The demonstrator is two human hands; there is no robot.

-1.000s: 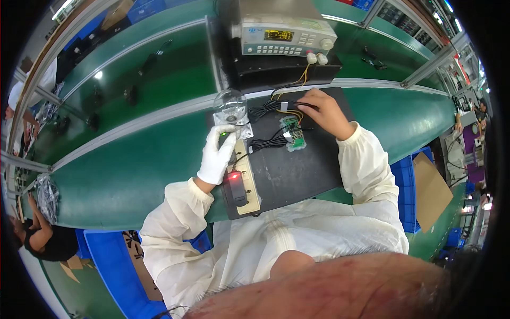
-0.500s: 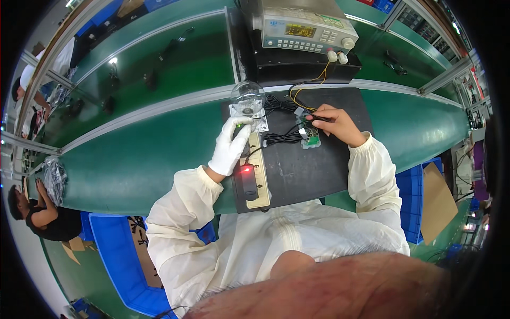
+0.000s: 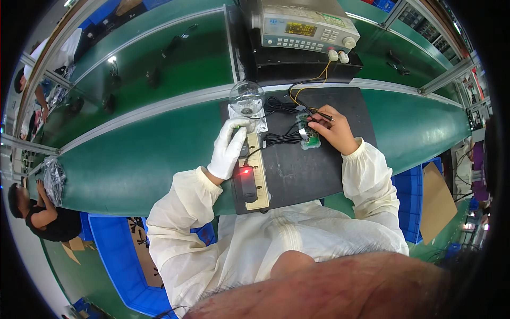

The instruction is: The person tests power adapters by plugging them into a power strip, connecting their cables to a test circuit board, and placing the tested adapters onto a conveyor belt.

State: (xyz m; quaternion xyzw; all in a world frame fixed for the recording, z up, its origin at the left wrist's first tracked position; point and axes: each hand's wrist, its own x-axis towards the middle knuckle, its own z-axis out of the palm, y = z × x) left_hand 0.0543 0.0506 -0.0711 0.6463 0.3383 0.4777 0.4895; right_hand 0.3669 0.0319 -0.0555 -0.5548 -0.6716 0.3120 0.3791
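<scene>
My left hand (image 3: 229, 148), in a white glove, is closed around a black power adapter (image 3: 245, 149) at the far end of the cream power strip (image 3: 260, 187). A small green glow shows by its fingertips. A second black adapter (image 3: 248, 185) with a lit red light sits in the strip's near end. My bare right hand (image 3: 336, 130) pinches a thin black cable, whose plug (image 3: 326, 116) sticks out past the fingers. Just beside those fingers lies a green circuit board (image 3: 311, 141) in a clear holder, partly covered by the hand and cables. Coiled black cables (image 3: 284, 139) lie between my hands.
A clear glass globe (image 3: 247, 99) stands beyond my left hand. At the back, a bench instrument (image 3: 308, 29) with a lit display rests on a black box; yellow and black leads run from it. A black mat (image 3: 297, 183) lies underneath. Blue bins (image 3: 119, 266) flank me; co-workers sit at left.
My right hand has shifted slightly and turned, so the cable's plug now shows pointing right above the fingers. My left hand stays at the adapter, nearly still.
</scene>
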